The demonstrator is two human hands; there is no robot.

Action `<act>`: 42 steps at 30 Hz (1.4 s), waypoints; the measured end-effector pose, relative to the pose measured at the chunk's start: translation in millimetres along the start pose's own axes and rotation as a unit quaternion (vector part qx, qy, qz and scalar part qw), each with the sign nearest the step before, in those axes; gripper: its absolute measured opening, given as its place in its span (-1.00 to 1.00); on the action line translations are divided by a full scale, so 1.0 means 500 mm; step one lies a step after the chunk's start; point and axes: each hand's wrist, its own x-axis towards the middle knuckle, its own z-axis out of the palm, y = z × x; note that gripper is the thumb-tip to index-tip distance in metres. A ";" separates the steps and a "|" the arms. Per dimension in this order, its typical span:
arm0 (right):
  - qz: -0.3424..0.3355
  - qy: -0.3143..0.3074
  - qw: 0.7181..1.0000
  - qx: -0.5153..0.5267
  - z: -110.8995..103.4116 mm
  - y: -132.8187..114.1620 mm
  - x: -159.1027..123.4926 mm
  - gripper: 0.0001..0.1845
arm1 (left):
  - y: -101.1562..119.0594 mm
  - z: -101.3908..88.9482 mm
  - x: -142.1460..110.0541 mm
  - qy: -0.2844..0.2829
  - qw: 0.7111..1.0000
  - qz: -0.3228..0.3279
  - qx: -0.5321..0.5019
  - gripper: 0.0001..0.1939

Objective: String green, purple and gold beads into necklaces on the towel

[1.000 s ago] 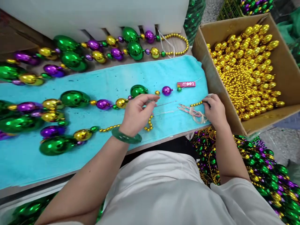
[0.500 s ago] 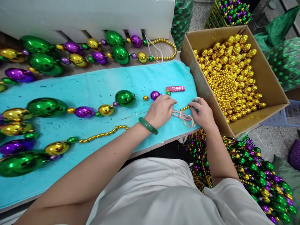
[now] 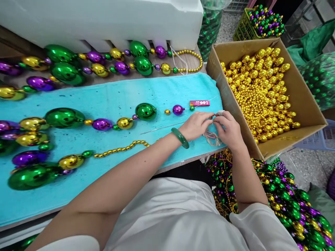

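Observation:
My left hand (image 3: 197, 123), with a green bangle (image 3: 180, 138) at its wrist, meets my right hand (image 3: 228, 129) fingertip to fingertip above the towel's right end. Both pinch; what lies between the fingertips is hidden. A gold bead strand (image 3: 121, 149) runs along the turquoise towel (image 3: 110, 96) and under my left forearm. Below the fingers lies a pink tool wound with white string (image 3: 212, 138), partly covered. A long needle (image 3: 159, 128) points left from my left hand. Loose gold (image 3: 167, 112), purple (image 3: 178, 109) and green beads (image 3: 192, 108) lie in line beyond it.
A cardboard box (image 3: 295, 143) of gold beads stands right of the towel. A finished-looking bead necklace (image 3: 142, 65) lies along the white foam block (image 3: 110, 24). A red packet (image 3: 199, 103) sits beyond my hands. Bead strands (image 3: 290, 198) are heaped low at the right.
My left hand has moved right to meet my right hand's fingertips. The gold bead end seen at my right fingers is now covered. The camera view has shifted slightly.

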 end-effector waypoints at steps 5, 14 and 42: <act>-0.002 0.079 0.994 0.075 -0.038 -0.037 0.018 -0.83 | 0.024 -0.038 -0.004 -0.048 0.971 -0.100 -0.210 -0.78; 0.076 0.253 0.951 0.162 -0.119 -0.054 0.059 -0.91 | -0.006 -0.114 -0.097 -0.062 0.924 -0.160 -0.342 -0.82; 0.149 -0.157 0.976 0.030 0.045 -0.082 0.056 -0.78 | -0.046 -0.254 -0.342 0.219 0.945 -0.136 0.203 -0.74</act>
